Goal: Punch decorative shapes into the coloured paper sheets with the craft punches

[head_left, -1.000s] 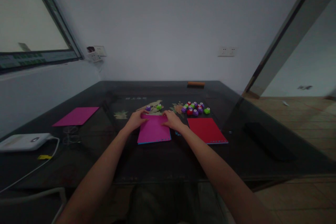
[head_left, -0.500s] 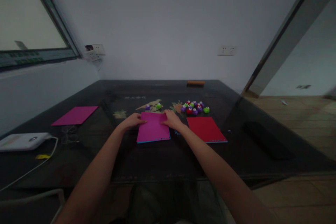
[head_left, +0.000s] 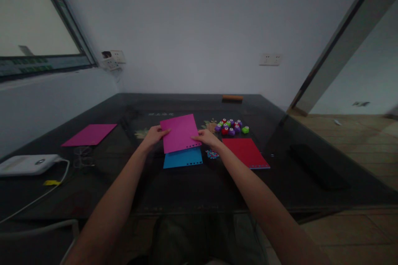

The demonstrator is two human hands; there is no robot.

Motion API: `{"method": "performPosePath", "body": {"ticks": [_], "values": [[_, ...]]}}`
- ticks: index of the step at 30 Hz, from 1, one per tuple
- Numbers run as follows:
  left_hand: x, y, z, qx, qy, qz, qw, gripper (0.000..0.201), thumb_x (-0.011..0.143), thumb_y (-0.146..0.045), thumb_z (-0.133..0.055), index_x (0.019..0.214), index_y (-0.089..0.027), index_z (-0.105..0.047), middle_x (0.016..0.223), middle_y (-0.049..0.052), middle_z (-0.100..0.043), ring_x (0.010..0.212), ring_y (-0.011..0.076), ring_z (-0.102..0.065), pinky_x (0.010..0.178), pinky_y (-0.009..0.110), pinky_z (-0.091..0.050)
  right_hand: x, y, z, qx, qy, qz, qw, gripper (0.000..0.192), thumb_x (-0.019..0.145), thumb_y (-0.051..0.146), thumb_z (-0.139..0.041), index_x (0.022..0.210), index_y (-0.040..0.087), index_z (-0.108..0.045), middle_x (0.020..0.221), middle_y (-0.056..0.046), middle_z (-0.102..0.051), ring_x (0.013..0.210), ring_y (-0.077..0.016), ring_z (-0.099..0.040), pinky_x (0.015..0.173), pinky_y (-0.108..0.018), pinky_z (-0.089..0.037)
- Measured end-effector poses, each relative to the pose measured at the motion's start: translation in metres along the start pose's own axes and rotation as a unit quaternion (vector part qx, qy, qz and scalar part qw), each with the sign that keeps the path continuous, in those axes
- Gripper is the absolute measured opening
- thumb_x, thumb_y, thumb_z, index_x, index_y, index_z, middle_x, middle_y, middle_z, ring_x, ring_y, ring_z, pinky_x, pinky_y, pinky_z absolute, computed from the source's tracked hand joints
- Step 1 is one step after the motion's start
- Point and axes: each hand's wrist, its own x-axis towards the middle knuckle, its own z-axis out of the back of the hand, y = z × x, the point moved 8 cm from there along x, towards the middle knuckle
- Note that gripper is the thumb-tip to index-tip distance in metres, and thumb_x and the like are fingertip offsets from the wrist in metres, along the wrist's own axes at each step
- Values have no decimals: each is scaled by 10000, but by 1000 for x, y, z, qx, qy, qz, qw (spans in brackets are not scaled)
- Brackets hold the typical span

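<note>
Magenta sheet is being held tilted above blue sheet, near table centre; left edge is being pinched by left hand, right edge by right hand.

Risk, as judged: thin sheet is being gripped at edges only; slip or crease likely if grip is loosened.

Small punches and confetti are being rendered too dim for detail. Fingertips under sheet are being hidden.

Red sheet: flat on table — right of centre.
Punches: clustered beyond it.
Far magenta sheet: left.
White device: left edge — cabled.
</note>
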Motion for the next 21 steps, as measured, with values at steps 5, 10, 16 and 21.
{"method": "performPosePath", "body": {"ticks": [5,10,16,21], "values": [[-2,1,-12,-74,39,-5,996,373,618,-426,-715,820,-116,-663,801,93,-686,647,171,-593,577,260,-447,6,0,12,44,-52,26,997,125,692,242,-693,707,126,-648,626,-3,-635,536,-94,-525,558,-225,-411],[-9,5,-38,-71,135,-7,988,390,620,-402,-735,887,-126,-666,876,124,-703,710,201,-632,633,297,-484,8,9,19,94,-79,54,991,233,646,329,-730,763,141,-659,680,-24,-663,596,-129,-584,627,-274,-470],[-13,6,-57,18,211,-43,976,343,692,-445,-670,790,-116,-677,768,129,-704,573,182,-633,512,258,-435,5,20,25,122,-102,99,982,367,559,428,-766,774,151,-657,717,-28,-673,628,-150,-600,691,-319,-483],[-13,-3,-57,53,216,-108,969,340,723,-429,-646,783,-96,-672,732,123,-695,542,154,-600,504,249,-432,3,25,26,87,-110,107,984,386,576,476,-737,770,151,-659,713,-31,-670,654,-161,-597,651,-303,-465]]}}
